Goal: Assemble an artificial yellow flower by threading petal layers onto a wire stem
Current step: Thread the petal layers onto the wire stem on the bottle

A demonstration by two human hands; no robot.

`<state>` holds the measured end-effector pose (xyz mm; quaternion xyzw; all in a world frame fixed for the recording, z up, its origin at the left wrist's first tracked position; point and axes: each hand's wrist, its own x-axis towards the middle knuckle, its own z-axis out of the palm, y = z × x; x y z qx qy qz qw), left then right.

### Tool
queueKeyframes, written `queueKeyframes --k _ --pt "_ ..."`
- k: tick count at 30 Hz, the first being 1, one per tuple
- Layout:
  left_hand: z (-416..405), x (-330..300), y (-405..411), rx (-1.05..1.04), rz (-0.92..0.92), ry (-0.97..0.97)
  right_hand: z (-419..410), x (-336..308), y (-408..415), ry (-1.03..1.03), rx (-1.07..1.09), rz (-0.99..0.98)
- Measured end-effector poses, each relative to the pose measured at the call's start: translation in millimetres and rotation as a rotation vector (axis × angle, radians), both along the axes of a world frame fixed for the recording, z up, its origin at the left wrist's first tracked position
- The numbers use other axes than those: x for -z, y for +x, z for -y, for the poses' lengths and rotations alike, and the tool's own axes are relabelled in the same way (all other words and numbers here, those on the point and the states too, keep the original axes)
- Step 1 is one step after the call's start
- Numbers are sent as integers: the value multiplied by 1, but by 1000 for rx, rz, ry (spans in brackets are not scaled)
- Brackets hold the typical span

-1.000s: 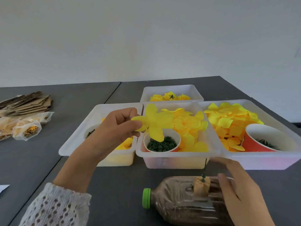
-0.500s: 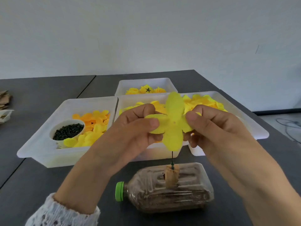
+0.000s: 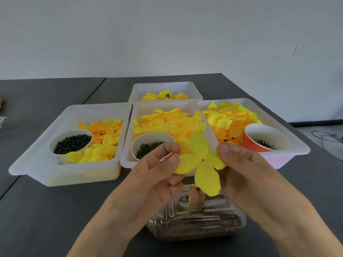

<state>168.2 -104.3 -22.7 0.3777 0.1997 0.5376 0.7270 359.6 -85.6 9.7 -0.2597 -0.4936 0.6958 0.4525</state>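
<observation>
1. My left hand [image 3: 157,175] pinches the left lobe of the four-lobed yellow petal layer [image 3: 201,164] between thumb and forefinger; my right hand [image 3: 246,175] pinches the right lobe the same way.
2. Half a second ago I held the layer higher, its centre clear above the wire stem. Now it sits lower and nearer — its bottom lobe hangs in front of the top of the cork block [image 3: 194,198], and the stem that showed under the petals before is hidden.
3. The small hole at the layer's centre faces me.
4. The cork block stands in the clear plastic bottle [image 3: 196,223] lying on its side on the dark table [image 3: 46,210]; its green cap, seen earlier, is now behind my left wrist.
5. Behind my hands are the white trays: the left tray [image 3: 37,164] with orange and yellow petals and a cup of dark bits [image 3: 71,143], the middle tray [image 3: 128,145] with yellow petals and a cup of green rings [image 3: 148,147], the right tray [image 3: 289,156] with petals and a red cup [image 3: 259,140], and the far tray [image 3: 165,88] — it holds finished flowers.
</observation>
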Motion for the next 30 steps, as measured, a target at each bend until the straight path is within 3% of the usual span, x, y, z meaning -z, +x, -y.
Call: queueKeyframes --k 19,30 --pt "-9 17 5 -60 -29 -57 -5 9 0 -15 104 125" --pt "-4 15 8 23 108 -103 -4 11 -3 27 43 122"
